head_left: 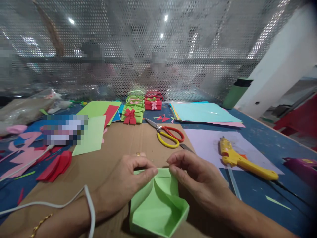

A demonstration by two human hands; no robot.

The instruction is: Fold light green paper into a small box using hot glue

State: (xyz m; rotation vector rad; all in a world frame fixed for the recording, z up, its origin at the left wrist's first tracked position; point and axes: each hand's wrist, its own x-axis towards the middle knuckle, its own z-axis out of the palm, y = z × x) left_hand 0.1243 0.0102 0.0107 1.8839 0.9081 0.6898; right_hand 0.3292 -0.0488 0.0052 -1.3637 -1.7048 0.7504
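Note:
A light green folded paper box (148, 215), its top partly agape, stands on a brown cardboard sheet (111, 172) in front of me. My left hand (133, 175) pinches the far rim of the box between thumb and fingers. At the rim's right corner, my right hand (190, 175) closes its thumb and fingers on the same paper. Beyond both hands lie scissors (168, 135) with one red and one yellow handle. Farther back sit several small green paper bags (132, 115) with bows and a red paper bag (153, 105).
On the right, a yellow glue gun (245, 162) rests on lilac paper (198, 138). Coloured sheets (205, 113) and a green bottle (236, 94) stand behind. Pink and red paper scraps (55, 167) lie left. A white cable (56, 205) crosses my left forearm. Perforated metal (138, 69) closes off the back.

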